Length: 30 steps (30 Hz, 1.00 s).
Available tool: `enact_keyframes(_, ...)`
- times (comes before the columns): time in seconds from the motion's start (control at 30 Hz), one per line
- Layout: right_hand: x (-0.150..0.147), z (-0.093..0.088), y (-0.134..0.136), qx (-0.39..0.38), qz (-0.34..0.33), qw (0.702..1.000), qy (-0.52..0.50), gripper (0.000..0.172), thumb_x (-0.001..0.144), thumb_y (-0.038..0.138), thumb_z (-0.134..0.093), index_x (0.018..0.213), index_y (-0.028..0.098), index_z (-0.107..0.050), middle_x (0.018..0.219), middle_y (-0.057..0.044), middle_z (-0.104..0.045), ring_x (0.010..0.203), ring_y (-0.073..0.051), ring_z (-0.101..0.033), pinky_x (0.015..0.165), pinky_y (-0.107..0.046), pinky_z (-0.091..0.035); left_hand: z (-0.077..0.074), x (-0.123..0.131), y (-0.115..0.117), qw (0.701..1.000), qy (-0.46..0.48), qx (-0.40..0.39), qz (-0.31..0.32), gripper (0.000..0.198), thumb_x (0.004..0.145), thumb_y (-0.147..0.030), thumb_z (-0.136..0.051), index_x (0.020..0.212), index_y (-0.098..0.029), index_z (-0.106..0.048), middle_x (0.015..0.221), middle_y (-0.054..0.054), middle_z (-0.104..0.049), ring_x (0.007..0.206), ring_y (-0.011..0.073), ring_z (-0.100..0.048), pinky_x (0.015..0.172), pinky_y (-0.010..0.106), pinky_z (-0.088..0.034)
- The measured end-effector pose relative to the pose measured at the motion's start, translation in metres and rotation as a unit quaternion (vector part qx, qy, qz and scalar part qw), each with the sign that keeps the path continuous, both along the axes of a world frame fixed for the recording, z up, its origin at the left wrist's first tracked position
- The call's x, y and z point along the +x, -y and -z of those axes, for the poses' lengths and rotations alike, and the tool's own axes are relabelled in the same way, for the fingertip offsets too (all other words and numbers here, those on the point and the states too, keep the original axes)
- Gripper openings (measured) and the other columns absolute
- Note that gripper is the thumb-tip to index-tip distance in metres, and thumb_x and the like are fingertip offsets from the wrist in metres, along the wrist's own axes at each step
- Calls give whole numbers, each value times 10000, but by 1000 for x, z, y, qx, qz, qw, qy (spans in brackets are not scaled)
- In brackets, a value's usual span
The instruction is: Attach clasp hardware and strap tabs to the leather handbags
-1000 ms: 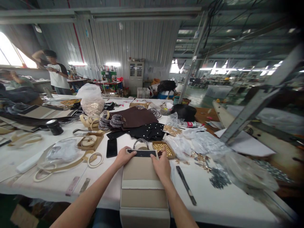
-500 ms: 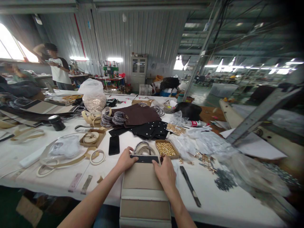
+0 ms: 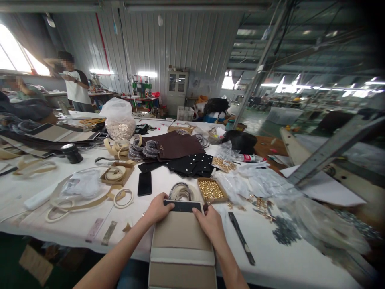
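Beige panel is at the near edge of the counter, running toward the person and cut off by the frame bottom. Left hand grasps its far left corner, thumb on the dark strip; right hand grasps the far right corner the same way. Undersides of both grips hidden. Small brown bit by the right fingers, can't tell what.

Handling, judged by look: light, fairly stiff, board-like, but likely to bend at the pale crosswise band. Matte face, probably not very slippery; not brittle, though corners and face could scuff or crease. Best hold: both far corners or opposite side edges, thumbs flat, light pinch, with support near the band so the long end doesn't sag.

Looped handles sit just beyond the far edge; attachment unclear. Box of gold studs near the right hand, dark cutter to its right.
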State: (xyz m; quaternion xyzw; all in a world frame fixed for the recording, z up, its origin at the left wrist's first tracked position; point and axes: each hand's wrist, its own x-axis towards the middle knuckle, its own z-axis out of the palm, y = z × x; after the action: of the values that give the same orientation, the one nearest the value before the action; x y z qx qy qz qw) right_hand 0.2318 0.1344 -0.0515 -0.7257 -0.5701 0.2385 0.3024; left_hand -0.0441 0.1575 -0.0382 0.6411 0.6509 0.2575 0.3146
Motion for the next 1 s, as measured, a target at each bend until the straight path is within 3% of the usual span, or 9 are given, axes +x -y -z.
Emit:
enact_keyframes(0.17, 3, -11, -2, 22, 26, 999, 2, 368, 883, 550, -801, 1027, 219, -729, 1050, -129, -820, 977, -327, -781, 859, -382, -559, 4, 5, -1, 998, -25, 4, -55, 560, 888, -478, -810, 1328, -165, -662, 1387, 190, -645, 1224, 325, -710, 1075, 380, -500)
enact_keyframes(0.37, 5, -13, -18, -7, 39, 999, 26, 365, 869, 553, -824, 974, 218, -727, 994, -160, -820, 992, -351, -789, 822, -378, -561, -4, 11, -14, 997, -43, 4, -63, 558, 881, -501, -821, 1312, -176, -679, 1387, 188, -665, 1198, 338, -719, 1032, 380, -510)
enact_keyframes(0.57, 11, 1, -25, -19, 33, 999, 15, 411, 885, 575, -809, 1053, 210, -726, 1041, -163, -826, 1043, -363, -792, 866, -392, -571, 3, 16, -16, 998, -33, 29, -42, 435, 894, -445, -815, 1231, -190, -711, 1305, 154, -737, 1225, 334, -711, 1070, 381, -490)
enact_keyframes(0.67, 12, -3, -23, -44, 22, 998, 26, 456, 898, 610, -796, 1064, 192, -720, 1062, -178, -817, 1057, -382, -784, 885, -415, -572, 0, 18, -19, 997, -36, 33, -57, 549, 854, -401, -843, 1321, -188, -648, 1346, 165, -732, 1257, 344, -697, 1053, 387, -476)
enact_keyframes(0.73, 10, -10, -14, -48, 34, 997, 47, 580, 900, 664, -794, 1165, 154, -727, 1100, -209, -805, 1069, -413, -772, 900, -451, -577, -3, 20, -19, 997, -32, 14, -69, 605, 839, -389, -855, 1353, -190, -603, 1369, 169, -725, 1265, 350, -693, 1036, 388, -467)
enact_keyframes(0.8, 6, -20, 1, 12, 68, 994, 88, 796, 935, 691, -763, 1436, 84, -646, 1286, -281, -751, 1186, -461, -728, 951, -506, -575, -6, 21, -19, 997, -27, 0, -71, 576, 847, -378, -845, 1332, -205, -588, 1359, 153, -729, 1259, 349, -693, 1023, 388, -458)
enact_keyframes(0.87, -1, -30, 17, 124, 96, 980, 123, 954, 1004, 657, -705, 1692, 64, -414, 1546, -329, -593, 1398, -498, -605, 1076, -566, -535, -8, 21, -18, 997, -22, -7, -68, 525, 859, -376, -833, 1295, -223, -584, 1331, 131, -737, 1246, 344, -695, 1012, 386, -453)
enact_keyframes(0.93, -7, -36, 27, 209, 46, 967, 139, 875, 1080, 553, -625, 1778, 134, -304, 1697, -277, -464, 1550, -470, -463, 1227, -594, -434, -9, 22, -17, 998, -18, -14, -65, 508, 860, -378, -837, 1274, -233, -580, 1317, 117, -741, 1240, 334, -696, 1006, 378, -452)
enact_keyframes(1.0, -11, -35, 29, 219, -88, 962, 136, 665, 1113, 426, -578, 1736, 239, -443, 1698, -175, -511, 1557, -413, -460, 1297, -581, -365, -9, 22, -17, 998, -18, -15, -62, 506, 862, -368, -837, 1274, -236, -574, 1324, 115, -735, 1236, 325, -693, 998, 372, -454)
